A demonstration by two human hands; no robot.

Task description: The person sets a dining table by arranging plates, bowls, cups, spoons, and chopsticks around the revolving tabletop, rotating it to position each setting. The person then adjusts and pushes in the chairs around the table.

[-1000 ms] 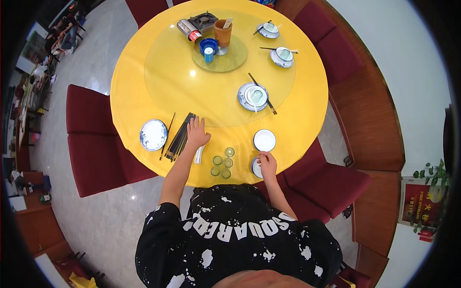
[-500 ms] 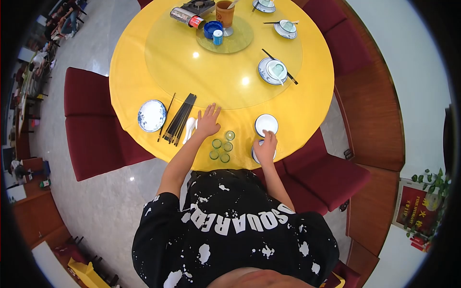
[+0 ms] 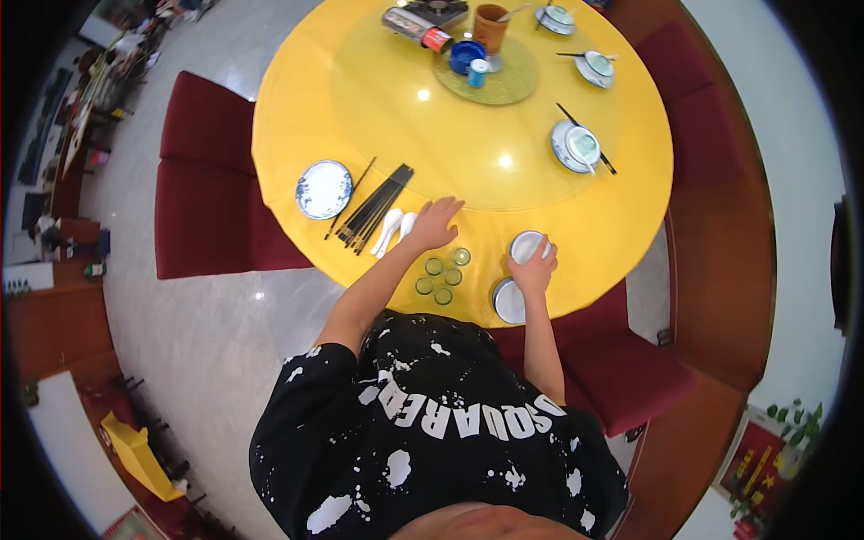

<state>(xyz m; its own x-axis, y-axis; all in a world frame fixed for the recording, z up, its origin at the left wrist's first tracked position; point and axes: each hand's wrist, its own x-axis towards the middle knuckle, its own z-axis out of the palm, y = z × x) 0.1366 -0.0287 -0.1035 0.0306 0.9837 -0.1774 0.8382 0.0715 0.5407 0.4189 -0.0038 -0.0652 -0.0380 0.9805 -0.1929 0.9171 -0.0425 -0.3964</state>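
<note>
My left hand (image 3: 436,225) rests palm down on the yellow cloth, fingers stretched out and holding nothing. Just left of it lie white spoons (image 3: 388,232), partly covered by the hand, and a bundle of black chopsticks (image 3: 380,209). My right hand (image 3: 534,270) reaches over a white bowl (image 3: 528,244), with thumb and fingers spanning its near part. Below that wrist, close to the table edge, sits a stack of dishes (image 3: 508,301), partly hidden by the forearm. Between my arms stand several small green glasses (image 3: 444,295).
A blue-patterned plate (image 3: 324,190) lies at left. Place settings with a bowl (image 3: 576,147) and chopsticks line the right side. The glass turntable (image 3: 486,90) carries a blue pot (image 3: 467,58), a can and a brown container (image 3: 489,29). Red chairs (image 3: 211,216) flank the table.
The view has shifted, so the table appears farther right. My right hand has moved from the bowl's near rim to span it, exposing more of the stacked dishes. My left hand stays flat.
</note>
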